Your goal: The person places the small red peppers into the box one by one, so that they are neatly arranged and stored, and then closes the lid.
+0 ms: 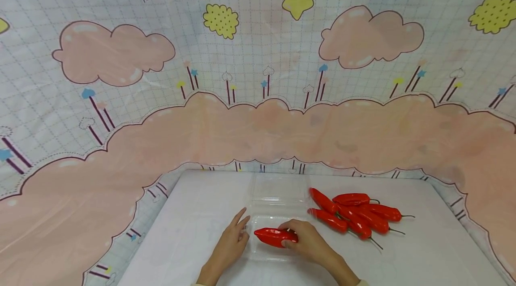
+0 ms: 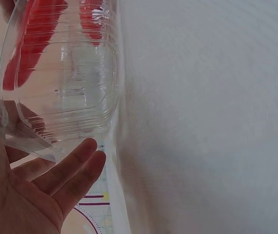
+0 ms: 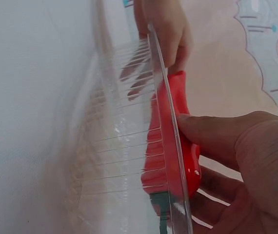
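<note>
My right hand (image 1: 308, 241) grips a glossy red chili pepper (image 1: 271, 236) with thumb and fingers, over the near half of a clear plastic clamshell box (image 1: 258, 253). In the right wrist view, the pepper (image 3: 172, 141) shows partly through the ribbed clear wall, its green stem end toward the bottom. Beside the box's left edge is my left hand (image 1: 231, 241), fingers loosely extended. In the left wrist view, that hand (image 2: 36, 190) lies against the end of the box (image 2: 88, 107); some fingers are seen through the plastic, and contact is hard to judge.
The box's lid (image 1: 278, 187) lies opened toward the back of the white table (image 1: 193, 214). Several red chili peppers (image 1: 354, 214) with dark stems are piled to the right of the box, some close to its edge. A patterned cloth (image 1: 258, 133) hangs behind the table.
</note>
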Tool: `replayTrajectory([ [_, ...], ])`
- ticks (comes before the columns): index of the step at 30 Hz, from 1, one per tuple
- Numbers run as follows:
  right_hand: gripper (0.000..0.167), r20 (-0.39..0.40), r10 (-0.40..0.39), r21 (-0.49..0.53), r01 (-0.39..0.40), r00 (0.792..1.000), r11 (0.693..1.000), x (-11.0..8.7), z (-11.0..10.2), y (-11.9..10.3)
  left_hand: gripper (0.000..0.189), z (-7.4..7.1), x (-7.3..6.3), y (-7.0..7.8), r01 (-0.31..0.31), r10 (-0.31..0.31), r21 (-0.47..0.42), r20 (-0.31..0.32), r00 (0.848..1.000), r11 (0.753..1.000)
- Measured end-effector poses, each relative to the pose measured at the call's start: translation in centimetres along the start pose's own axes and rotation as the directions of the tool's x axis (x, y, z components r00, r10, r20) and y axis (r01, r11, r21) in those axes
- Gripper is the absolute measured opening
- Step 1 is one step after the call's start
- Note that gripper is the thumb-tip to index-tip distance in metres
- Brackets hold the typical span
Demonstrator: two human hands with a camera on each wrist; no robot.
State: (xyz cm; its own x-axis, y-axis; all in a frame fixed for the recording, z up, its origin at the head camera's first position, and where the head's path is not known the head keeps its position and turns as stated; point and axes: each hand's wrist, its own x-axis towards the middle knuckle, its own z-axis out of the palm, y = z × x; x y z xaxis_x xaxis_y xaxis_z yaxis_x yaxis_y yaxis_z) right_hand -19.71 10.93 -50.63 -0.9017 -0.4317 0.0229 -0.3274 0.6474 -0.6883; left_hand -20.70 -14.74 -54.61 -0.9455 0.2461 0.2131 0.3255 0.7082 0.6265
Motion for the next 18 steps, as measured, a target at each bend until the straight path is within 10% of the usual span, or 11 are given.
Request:
replayTrajectory([
  [18, 0.028, 0.157, 0.087, 0.088, -0.102, 0.984, 0.991, 1.4, 0.8, 0.4, 0.047, -0.1, 0.1, 0.0, 0.007, -0.007, -0.011, 0.008, 1.0, 1.0],
])
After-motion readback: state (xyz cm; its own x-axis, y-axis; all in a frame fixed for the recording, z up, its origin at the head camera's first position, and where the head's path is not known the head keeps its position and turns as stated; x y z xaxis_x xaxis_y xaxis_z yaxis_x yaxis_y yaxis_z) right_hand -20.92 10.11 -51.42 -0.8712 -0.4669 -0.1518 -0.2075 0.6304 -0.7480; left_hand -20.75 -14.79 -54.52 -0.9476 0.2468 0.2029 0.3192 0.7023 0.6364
